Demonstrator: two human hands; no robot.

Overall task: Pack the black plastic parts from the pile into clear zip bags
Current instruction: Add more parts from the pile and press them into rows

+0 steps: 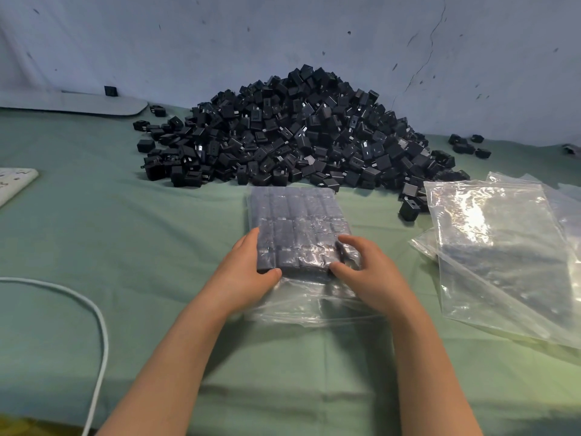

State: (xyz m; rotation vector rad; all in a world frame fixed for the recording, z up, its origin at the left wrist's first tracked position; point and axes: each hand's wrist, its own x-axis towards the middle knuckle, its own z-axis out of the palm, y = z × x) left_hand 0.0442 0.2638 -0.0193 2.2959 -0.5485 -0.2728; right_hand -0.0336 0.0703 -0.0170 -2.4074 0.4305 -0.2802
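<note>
Rows of black plastic parts (298, 228) are packed flat inside a clear zip bag (314, 306), laid mid-table just before the pile (283, 130). Green cloth (125, 234) lies bare to its left, while empty bags (496, 247) lie near its right. Its near corners are gripped by the left hand (248, 272) and right hand (364, 269), with fingers curled round them.

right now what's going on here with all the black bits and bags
A person is bagging black parts. The left hand and right hand grip the near end of a filled bag lying on the green cloth, with the parts inside packed in neat rows. A large pile sits behind it, and empty bags lie to the right.
</note>
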